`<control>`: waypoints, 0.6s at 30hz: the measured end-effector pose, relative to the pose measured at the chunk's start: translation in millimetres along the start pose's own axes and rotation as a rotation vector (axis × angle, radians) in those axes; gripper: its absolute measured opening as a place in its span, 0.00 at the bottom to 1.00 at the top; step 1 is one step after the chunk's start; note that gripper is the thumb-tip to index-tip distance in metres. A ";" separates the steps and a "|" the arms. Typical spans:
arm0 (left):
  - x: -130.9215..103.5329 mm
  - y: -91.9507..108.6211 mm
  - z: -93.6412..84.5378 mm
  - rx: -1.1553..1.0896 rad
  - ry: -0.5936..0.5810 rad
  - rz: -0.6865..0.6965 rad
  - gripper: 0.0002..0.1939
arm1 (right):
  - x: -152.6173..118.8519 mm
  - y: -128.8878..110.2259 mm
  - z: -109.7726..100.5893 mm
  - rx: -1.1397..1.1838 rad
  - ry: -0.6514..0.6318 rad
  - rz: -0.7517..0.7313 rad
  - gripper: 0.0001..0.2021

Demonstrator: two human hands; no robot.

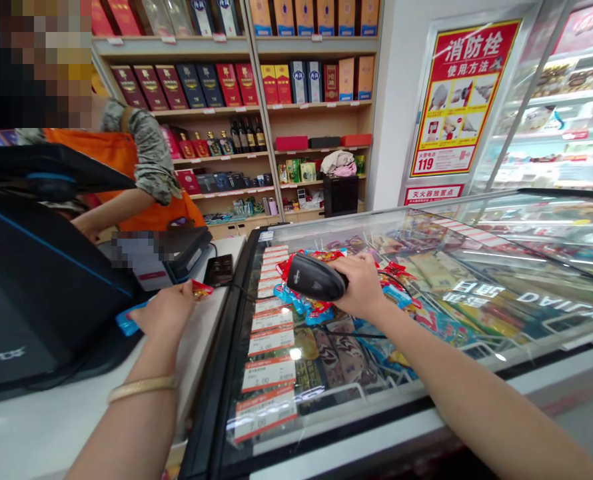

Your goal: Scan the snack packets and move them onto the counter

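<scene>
My right hand is closed round the handle of a black barcode scanner, whose head points left above the glass-topped freezer. Beneath and around the scanner, small red and blue snack packets lie in a loose pile on the glass. Over the white counter at the left, my left hand is closed on small packets; a blue end sticks out on its left and a red end on its right. A black phone lies just beyond that hand.
A black checkout terminal stands at the left, with a small dark device beside it. Behind them is a person in an orange apron. The freezer has price labels along its left side; its cable crosses the glass. Shelves of boxes stand behind.
</scene>
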State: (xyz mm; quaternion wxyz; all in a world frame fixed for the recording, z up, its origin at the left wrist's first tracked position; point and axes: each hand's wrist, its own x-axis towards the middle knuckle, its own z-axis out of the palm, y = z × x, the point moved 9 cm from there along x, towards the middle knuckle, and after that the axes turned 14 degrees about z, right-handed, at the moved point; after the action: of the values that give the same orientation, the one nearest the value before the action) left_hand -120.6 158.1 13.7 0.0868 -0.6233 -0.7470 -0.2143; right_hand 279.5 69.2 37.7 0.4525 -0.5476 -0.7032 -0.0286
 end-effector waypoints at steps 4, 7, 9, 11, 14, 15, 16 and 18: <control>-1.7 -3.9 4.9 0.092 0.034 0.002 0.15 | 5.7 15.4 2.1 -0.039 0.012 0.070 0.13; -9.5 14.2 -13.8 0.106 0.282 0.109 0.17 | 8.8 23.4 3.8 -0.073 0.005 0.112 0.12; -17.7 37.8 -23.4 0.047 0.413 0.241 0.21 | 10.2 26.8 4.7 -0.087 -0.004 0.134 0.12; -24.0 69.3 -21.4 -0.052 0.416 0.428 0.23 | 11.2 29.0 5.2 -0.095 -0.011 0.149 0.12; -35.5 121.3 -0.2 -0.190 0.239 0.753 0.23 | 11.7 30.4 6.0 -0.103 -0.018 0.157 0.12; -40.4 135.0 8.7 -0.220 0.170 0.837 0.23 | 11.6 30.4 6.2 -0.107 -0.020 0.157 0.12; -45.2 145.8 18.1 -0.243 0.099 0.899 0.23 | 11.5 30.3 6.4 -0.110 -0.021 0.156 0.12; -52.6 159.8 38.0 -0.290 -0.051 0.956 0.26 | 11.2 29.7 6.6 -0.116 -0.022 0.151 0.12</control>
State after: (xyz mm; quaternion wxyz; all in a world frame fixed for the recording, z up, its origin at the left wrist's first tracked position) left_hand 50.3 148.3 -7.2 0.0694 -0.9066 -0.3424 -0.2367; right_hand 299.3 92.9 27.7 0.4133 -0.6247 -0.6619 -0.0291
